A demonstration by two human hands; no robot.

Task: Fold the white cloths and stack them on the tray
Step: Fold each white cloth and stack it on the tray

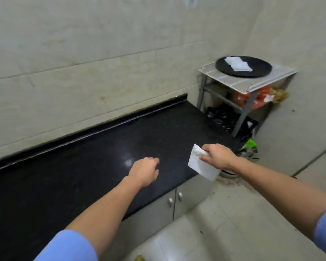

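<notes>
One cloth (201, 165), folded and white, is pinched by the right hand (217, 156), thumb and curled fingers clamped on its upper edge; it hangs tilted in the air past the front corner of the counter (83, 166), touching nothing else; the left hand (145, 170) grasps nothing, its fingers loosely bent, palm down over the black counter; whether it touches the stone cannot be told; both forearms are bare, with blue sleeves (68, 245) at the frame's lower edge; under the counter are grey doors (156, 211) with two knobs; well apart from the hands, in the far corner, a white rack (239, 81) bears the round black tray (262, 67); a pile (237, 63) of folded white cloths lies on the tray, left of its middle; red bags (241, 99) sit on the rack's lower shelf.
</notes>
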